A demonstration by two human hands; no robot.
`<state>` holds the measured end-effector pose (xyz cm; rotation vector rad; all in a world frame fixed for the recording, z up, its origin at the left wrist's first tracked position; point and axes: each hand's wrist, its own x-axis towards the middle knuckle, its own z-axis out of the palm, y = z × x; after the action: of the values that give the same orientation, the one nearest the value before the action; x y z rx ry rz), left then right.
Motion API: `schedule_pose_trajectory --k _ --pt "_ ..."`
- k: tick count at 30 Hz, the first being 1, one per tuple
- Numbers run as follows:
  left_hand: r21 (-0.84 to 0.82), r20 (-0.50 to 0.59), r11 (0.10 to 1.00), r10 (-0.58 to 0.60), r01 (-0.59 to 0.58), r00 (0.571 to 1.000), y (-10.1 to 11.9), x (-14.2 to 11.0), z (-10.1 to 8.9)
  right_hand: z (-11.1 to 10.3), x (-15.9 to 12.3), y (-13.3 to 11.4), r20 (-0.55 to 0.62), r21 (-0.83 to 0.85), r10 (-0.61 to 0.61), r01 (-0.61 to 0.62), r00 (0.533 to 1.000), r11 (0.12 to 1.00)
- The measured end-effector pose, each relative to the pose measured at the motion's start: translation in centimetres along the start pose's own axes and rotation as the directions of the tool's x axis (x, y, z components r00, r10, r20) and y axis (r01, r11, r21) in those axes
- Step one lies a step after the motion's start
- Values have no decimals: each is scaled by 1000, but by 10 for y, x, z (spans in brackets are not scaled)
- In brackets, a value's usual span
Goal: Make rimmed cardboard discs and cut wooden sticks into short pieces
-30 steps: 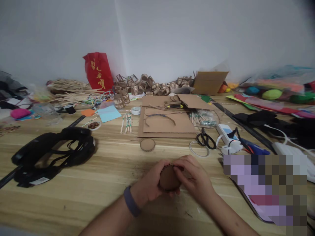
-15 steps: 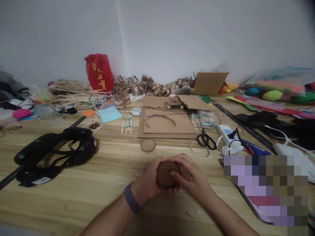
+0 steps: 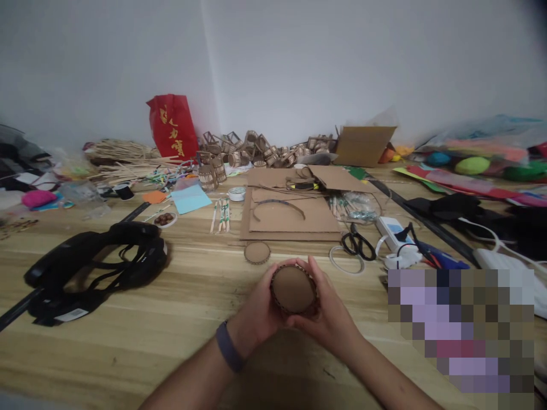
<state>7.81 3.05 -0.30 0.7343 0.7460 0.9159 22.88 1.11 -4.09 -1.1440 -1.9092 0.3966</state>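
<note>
The round cardboard piece (image 3: pixel 294 289) is brown, with a smooth, flat top and a bumpy, wavy edge where the rim shows; the top faces up and tips a bit to the near side; it sits snug between the left hand (image 3: pixel 260 316) and the right hand (image 3: pixel 332 319), touching both; its underside is hidden.

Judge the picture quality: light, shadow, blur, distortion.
Head view: dim, soft light, with the table darker below the left hand and right hand; head view: the yellow-green rounded item far right looks stretched and soft; head view: mosaic blocks hide the lower right; head view: the held round cardboard piece reads clearly enough.
</note>
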Motion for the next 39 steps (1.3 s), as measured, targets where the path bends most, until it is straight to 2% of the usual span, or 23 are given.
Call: schedule_pose_trajectory --k 2,6,8,12,15,17,19,22,25,28,35,39 --pt "-40 -25 999 30 -31 999 -3 0 2 1 -2 1 30 -5 31 -31 999 1000" --pt "-77 -170 992 89 -104 981 -10 -3 4 2 -6 1 76 -36 66 -63 995 997" --pt "-87 -205 988 106 -126 973 -13 -4 5 3 -8 1 76 -49 60 -57 995 997" --pt "-168 -160 979 86 -113 983 -12 -5 4 -3 -7 -1 75 -37 33 -30 997 999" --pt "-247 -19 967 -66 59 998 -7 -6 1 -13 -2 -3 88 12 -66 65 994 998" --pt "-240 76 951 -184 197 980 -4 -6 -2 -19 2 -4 106 22 -153 152 982 988" --pt "-223 107 938 -249 267 963 -2 -7 -4 -23 6 -4 136 18 -216 216 967 976" --pt "-240 77 930 -268 279 960 -4 -6 -4 -23 7 -3 173 22 -223 223 959 975" --pt "-281 30 923 -267 264 963 -8 -3 -2 -19 5 -1 201 39 -143 138 969 990" --pt "-324 30 906 -278 272 960 -11 0 0 -16 2 1 232 51 -92 82 968 995" --pt "-422 28 879 -232 221 972 -9 0 0 -17 4 4 216 -54 -156 172 964 984" --pt "-375 45 887 -270 267 962 -7 -1 -1 -15 4 5 238 -67 -188 210 953 976"
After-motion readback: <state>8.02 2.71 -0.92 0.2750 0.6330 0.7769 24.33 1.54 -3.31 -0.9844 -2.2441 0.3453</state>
